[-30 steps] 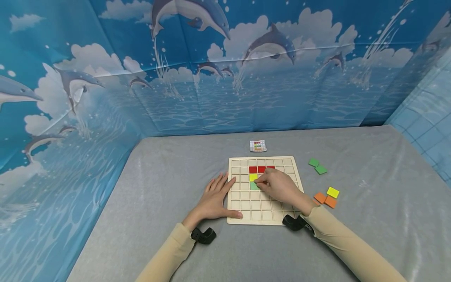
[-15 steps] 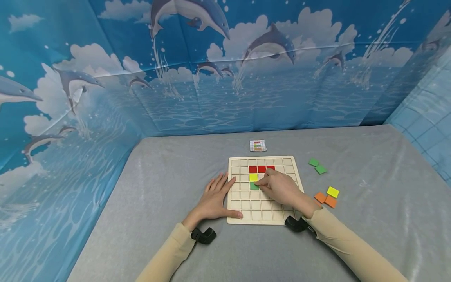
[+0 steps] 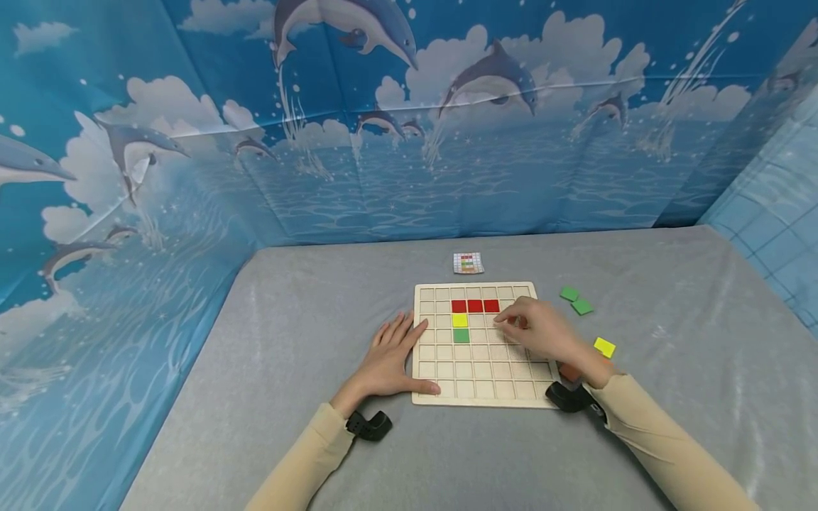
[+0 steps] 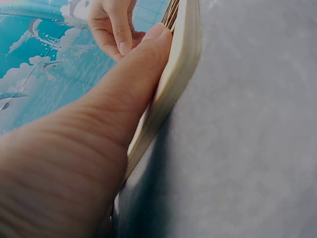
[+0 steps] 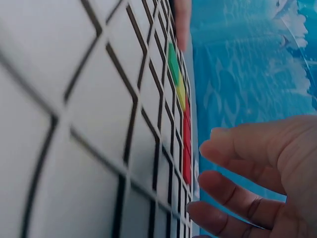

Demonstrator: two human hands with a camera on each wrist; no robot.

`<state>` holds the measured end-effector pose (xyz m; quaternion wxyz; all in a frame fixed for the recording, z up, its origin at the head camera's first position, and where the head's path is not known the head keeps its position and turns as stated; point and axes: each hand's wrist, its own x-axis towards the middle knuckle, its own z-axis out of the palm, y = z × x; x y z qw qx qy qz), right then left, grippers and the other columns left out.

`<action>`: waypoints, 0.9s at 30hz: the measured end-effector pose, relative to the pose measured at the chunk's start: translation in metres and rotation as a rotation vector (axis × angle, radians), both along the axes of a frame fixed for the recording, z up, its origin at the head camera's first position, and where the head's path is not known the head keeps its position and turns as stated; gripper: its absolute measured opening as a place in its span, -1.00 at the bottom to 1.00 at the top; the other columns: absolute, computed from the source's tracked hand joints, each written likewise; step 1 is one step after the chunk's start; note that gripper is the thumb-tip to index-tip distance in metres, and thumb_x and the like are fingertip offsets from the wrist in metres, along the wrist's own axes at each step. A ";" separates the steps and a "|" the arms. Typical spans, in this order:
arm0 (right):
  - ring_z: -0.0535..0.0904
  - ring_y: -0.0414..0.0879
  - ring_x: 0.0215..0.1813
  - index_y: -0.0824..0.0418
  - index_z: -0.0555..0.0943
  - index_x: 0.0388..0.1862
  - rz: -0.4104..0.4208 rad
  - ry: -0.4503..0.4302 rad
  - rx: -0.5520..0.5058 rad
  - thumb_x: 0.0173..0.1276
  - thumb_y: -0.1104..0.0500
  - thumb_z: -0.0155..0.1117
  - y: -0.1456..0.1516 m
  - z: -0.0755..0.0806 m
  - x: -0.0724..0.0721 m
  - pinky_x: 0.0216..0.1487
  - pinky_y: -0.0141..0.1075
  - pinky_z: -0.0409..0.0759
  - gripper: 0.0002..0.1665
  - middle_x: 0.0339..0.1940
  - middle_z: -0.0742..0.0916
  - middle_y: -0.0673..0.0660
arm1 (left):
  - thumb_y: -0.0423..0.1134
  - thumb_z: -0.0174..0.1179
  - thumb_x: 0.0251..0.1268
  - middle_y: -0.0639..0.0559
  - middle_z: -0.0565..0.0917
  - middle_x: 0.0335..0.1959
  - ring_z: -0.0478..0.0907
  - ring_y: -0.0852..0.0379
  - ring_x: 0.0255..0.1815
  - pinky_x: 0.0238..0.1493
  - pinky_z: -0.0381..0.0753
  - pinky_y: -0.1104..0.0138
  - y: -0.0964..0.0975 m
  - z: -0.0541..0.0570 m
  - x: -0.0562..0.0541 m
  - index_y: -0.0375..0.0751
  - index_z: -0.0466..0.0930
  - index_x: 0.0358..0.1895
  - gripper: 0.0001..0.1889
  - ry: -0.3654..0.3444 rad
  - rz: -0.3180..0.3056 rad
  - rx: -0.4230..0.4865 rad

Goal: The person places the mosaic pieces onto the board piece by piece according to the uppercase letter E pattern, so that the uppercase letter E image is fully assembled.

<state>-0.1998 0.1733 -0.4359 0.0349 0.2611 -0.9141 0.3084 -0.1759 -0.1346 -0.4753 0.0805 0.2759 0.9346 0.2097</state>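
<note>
A wooden grid board (image 3: pixel 476 370) lies on the grey cloth. Set in its squares are a row of red tiles (image 3: pixel 475 306), a yellow tile (image 3: pixel 460 320) under the leftmost red one, and a green tile (image 3: pixel 461 336) below that. My left hand (image 3: pixel 391 362) rests flat at the board's left edge, fingers spread, its thumb over the lower left corner. Over the board's right side hovers my right hand (image 3: pixel 540 328), fingers loosely bent. In the right wrist view the thumb and fingertips (image 5: pixel 210 148) are apart with nothing between them.
Two loose green tiles (image 3: pixel 581 306) lie right of the board. Nearer, a yellow tile (image 3: pixel 604 347) and orange tiles (image 3: pixel 569 372) are partly hidden by the right wrist. A small pattern card (image 3: pixel 469 263) sits behind the board. A dolphin-print curtain (image 3: pixel 396 191) hangs at the back.
My right hand has left the green tile on the board and moved right, uncovering the third red tile and now covering part of the orange tiles. The left hand has stayed put.
</note>
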 end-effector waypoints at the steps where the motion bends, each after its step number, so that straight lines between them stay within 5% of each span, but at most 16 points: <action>1: 0.41 -0.18 -0.47 0.24 0.74 -0.21 -0.020 0.000 0.009 0.25 0.26 0.34 0.005 0.002 -0.001 -0.48 -0.28 0.39 -0.86 -0.39 0.62 0.00 | 0.40 0.28 -0.10 -0.07 -0.22 0.53 -0.38 0.01 0.51 0.40 -0.34 0.06 0.000 0.000 0.000 0.02 -0.17 0.54 0.19 0.000 0.000 0.004; 8: 0.55 0.16 -0.21 0.38 0.67 -0.07 -0.185 -0.036 0.067 0.35 0.16 0.26 0.035 0.011 -0.004 -0.32 -0.01 0.50 -0.68 -0.08 0.63 0.36 | 0.40 0.28 -0.09 -0.08 -0.23 0.53 -0.39 0.01 0.51 0.40 -0.34 0.04 -0.001 0.001 0.000 0.02 -0.17 0.54 0.18 -0.002 -0.003 0.011; 16: 0.41 0.41 0.05 0.49 0.51 0.14 -0.316 -0.111 0.152 0.36 0.04 0.24 0.064 0.009 -0.015 -0.10 0.23 0.41 -0.42 0.08 0.48 0.54 | 0.42 0.26 -0.09 -0.06 -0.23 0.53 -0.39 0.03 0.51 0.40 -0.34 0.06 -0.002 0.000 0.000 0.02 -0.18 0.54 0.18 -0.003 0.003 -0.002; 27: 0.45 0.26 -0.12 0.56 0.44 0.17 -0.376 -0.156 0.184 0.36 -0.01 0.22 0.081 -0.001 -0.019 -0.28 0.05 0.44 -0.32 -0.09 0.54 0.46 | 0.41 0.26 -0.08 -0.08 -0.23 0.53 -0.39 0.02 0.51 0.40 -0.36 0.07 -0.001 0.000 0.001 0.04 -0.19 0.54 0.17 -0.008 -0.003 -0.009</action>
